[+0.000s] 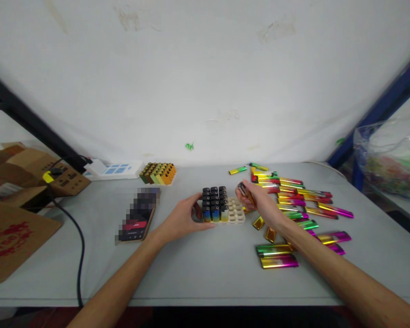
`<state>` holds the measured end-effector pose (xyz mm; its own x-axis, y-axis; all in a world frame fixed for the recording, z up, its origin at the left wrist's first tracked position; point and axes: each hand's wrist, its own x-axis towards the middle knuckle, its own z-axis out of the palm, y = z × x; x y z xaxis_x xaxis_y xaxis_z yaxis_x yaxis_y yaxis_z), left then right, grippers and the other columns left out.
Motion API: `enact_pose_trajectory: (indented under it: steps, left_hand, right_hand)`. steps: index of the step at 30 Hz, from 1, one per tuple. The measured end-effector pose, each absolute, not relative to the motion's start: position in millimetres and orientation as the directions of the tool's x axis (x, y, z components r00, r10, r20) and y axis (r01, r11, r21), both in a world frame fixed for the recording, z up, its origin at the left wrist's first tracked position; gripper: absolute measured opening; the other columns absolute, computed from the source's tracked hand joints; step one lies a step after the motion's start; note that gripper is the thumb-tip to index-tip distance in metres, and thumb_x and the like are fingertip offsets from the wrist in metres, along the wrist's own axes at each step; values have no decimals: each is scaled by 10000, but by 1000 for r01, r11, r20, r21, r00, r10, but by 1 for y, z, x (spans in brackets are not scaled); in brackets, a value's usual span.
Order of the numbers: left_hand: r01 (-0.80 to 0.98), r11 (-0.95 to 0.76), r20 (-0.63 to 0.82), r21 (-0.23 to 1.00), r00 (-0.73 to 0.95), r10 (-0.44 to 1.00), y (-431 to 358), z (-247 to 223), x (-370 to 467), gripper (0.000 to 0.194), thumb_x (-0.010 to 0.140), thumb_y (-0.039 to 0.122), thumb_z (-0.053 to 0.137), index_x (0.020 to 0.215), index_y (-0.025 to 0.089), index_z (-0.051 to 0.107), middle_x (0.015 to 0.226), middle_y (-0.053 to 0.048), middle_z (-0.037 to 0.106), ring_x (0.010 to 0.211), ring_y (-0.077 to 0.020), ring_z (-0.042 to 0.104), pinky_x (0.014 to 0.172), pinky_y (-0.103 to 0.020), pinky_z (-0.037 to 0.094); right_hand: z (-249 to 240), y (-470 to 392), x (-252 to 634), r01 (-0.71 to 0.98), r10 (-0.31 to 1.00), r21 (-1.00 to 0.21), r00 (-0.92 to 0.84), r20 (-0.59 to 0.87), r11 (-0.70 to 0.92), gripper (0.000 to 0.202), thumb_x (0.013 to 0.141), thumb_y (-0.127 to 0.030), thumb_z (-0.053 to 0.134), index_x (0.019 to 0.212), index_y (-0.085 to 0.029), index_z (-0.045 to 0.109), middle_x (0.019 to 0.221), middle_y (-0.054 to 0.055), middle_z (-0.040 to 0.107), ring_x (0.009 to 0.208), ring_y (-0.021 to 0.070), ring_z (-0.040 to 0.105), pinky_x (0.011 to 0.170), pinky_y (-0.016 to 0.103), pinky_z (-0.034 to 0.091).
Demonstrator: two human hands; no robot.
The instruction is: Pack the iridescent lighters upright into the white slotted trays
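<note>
A pale plastic tray point(238, 214) with rows of holes stands in the middle of the table. Black-topped lighters point(215, 203) stand upright in its left part, while holes show open on the right. My left hand point(184, 213) grips the tray's left end, its thumb along the front and fingers behind. My right hand point(259, 202) is closed around a dark-topped lighter point(248, 193) just beyond the tray's right side; whether it holds more than one is hidden. Shiny coloured lighters point(278, 261) lie scattered beneath and to the right of my right hand.
A second filled block of yellow and green lighters point(159, 173) stands at the back, beside a white power strip point(118, 169). A phone point(139, 216) lies left of my left hand. Cardboard boxes point(17, 232) and a black cable point(81, 255) occupy the left; a plastic bag point(392, 159) is at right.
</note>
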<state>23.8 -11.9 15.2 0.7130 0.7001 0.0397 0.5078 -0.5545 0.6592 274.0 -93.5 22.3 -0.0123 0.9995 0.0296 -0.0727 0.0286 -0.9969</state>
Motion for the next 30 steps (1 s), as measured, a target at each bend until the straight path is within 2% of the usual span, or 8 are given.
enact_pose_trajectory:
  steps: [2,5,8,10,15,20,25,30]
  left_hand:
    - [508,-562,46,653,713,699,-12,16,24,818,710,571,853,1357,153,576,943,-46,732,763,-213,654,720,-318,527]
    - [493,-574,67,654,718,693,-12,17,24,790,714,546,859,1349,164,583,1000,-51,730,771,-202,651,728,-313,530]
    - [495,-578,63,649,722,689,-12,17,24,749,720,537,859,1310,156,601,961,-41,720,753,-194,641,721,-307,527]
    - [495,-576,58,650,724,688,-12,18,25,737,726,531,856,1303,151,600,941,-34,713,736,-187,633,712,-303,525]
    - [481,-588,73,650,731,678,-12,17,24,712,734,522,854,1294,164,598,1037,-50,719,761,-180,637,733,-300,531]
    - [485,-589,73,646,729,680,-12,17,24,704,730,527,854,1277,161,606,1012,-47,720,755,-181,638,718,-293,526]
    - [506,-573,55,645,717,695,-13,18,25,700,720,507,865,1267,152,612,949,-31,708,755,-186,634,716,-291,516]
    - [501,-573,62,649,716,695,-12,17,24,700,716,512,868,1258,152,611,888,-7,685,730,-179,613,699,-284,504]
  right_hand:
    - [21,-93,275,-71,998,-996,12,60,61,524,989,-679,456,915,-197,648,676,-43,404,566,126,343,529,274,285]
    - [22,-94,276,3,991,-991,33,132,132,462,1013,-628,485,1106,-216,672,827,-3,548,714,151,515,660,289,444]
    - [23,-94,276,106,981,-975,-11,195,196,322,996,-519,598,1086,-217,665,968,37,674,901,178,630,845,327,513]
    - [21,-93,276,129,975,-967,2,224,222,280,967,-479,656,1050,-212,659,998,52,726,960,192,674,904,346,530]
    - [9,-85,278,199,949,-945,129,289,261,326,923,-493,707,1071,-213,630,1002,72,785,970,226,740,887,378,592]
    - [3,-85,280,333,932,-895,102,347,297,288,964,-473,652,1117,-234,605,1025,65,798,957,231,761,847,385,619]
    - [4,-85,280,625,921,-709,-45,386,327,192,1011,-332,585,1177,-237,587,1043,75,793,940,244,762,819,391,607]
    - [10,-85,283,822,917,-470,-147,371,322,204,1024,-277,566,1214,-214,603,1102,107,770,1059,284,718,914,442,567]
